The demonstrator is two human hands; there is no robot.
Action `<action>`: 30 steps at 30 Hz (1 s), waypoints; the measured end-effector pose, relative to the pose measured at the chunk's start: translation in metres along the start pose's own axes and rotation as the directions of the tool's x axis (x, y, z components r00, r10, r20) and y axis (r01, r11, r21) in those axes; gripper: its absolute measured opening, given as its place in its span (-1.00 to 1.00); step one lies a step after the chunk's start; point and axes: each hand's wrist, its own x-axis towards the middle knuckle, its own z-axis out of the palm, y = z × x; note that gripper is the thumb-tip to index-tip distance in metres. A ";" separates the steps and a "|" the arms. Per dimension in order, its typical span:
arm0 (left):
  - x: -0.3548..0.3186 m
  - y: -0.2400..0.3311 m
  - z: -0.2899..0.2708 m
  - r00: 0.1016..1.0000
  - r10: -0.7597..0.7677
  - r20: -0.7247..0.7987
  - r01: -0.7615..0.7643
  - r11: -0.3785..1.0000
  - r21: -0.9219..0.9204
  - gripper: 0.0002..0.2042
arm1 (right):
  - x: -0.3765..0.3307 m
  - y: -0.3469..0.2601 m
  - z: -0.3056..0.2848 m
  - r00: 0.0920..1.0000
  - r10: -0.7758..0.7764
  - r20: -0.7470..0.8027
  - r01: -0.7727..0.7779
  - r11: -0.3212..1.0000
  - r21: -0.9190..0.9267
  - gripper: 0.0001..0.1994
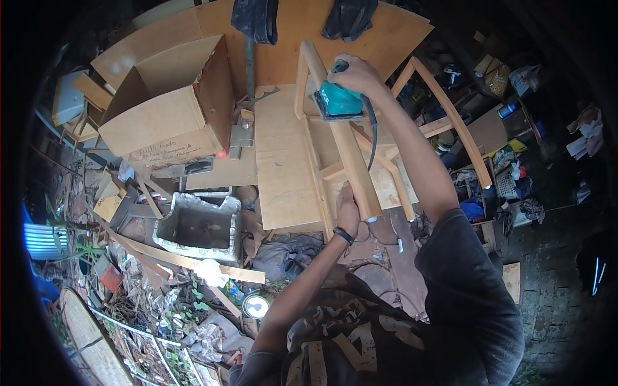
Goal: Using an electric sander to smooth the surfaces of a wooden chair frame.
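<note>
In my right hand (358, 74) is a teal electric sander (343, 101), with the fingers closed over its top. The sander's flat pad rests on the upper part of a wide wooden rail of a chair frame (351, 153). A dark cord hangs from the tool beside the rail. My left hand (347, 211) grips the same rail near its lower end, with the fingers partly hidden by the wood. The bare wooden frame stands tilted, its other legs spreading to the right.
A large cardboard box (164, 125) stands open at the far left. Below it sits a rough foam box (196, 222). A flat cardboard sheet (283, 170) lies left of the frame. An open paint can (255, 306) is near my left forearm. Cluttered shelves (508, 174) line the right.
</note>
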 end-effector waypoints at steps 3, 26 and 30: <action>-0.022 0.016 0.011 0.998 -0.045 0.053 0.045 0.999 0.012 -0.46 | 0.059 0.019 0.005 0.998 0.049 0.026 -0.049 0.999 -0.015 -0.36; -0.071 -0.005 -0.012 0.979 0.066 0.194 -0.044 0.993 -0.114 -0.50 | -0.238 -0.024 -0.067 0.976 -0.073 0.205 0.042 0.988 0.152 -0.35; -0.076 0.005 0.013 0.985 0.052 0.162 -0.035 0.994 -0.104 -0.40 | -0.187 0.005 -0.054 0.980 -0.083 0.181 0.054 0.986 0.160 -0.35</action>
